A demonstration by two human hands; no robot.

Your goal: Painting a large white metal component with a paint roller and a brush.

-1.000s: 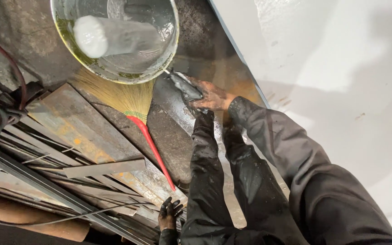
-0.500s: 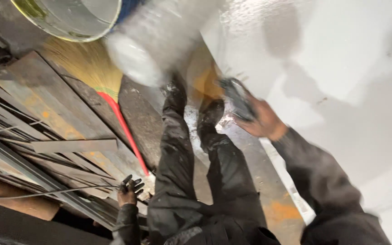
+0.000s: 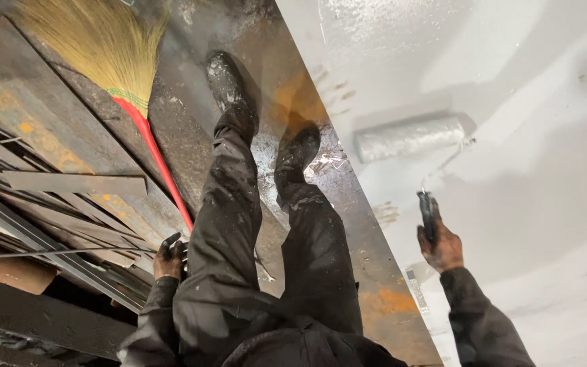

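One white fuzzy paint roller (image 3: 409, 138) lies against the white panel; left of it, one red-handled straw broom (image 3: 113, 61) and two black boots (image 3: 229, 81).

The left hand (image 3: 169, 257) is half hidden behind the left thigh; whether it grips anything cannot be told. Beside it, the broom (image 3: 113, 61) runs its red handle down behind that leg, and the bristles are cut off by the top edge. In the right hand (image 3: 441, 245), the fingers cover most of the roller (image 3: 409, 138) handle. Both sleeves run out at the bottom edge. The steel strips (image 3: 49, 204) left of the left hand are cut off at the left edge.
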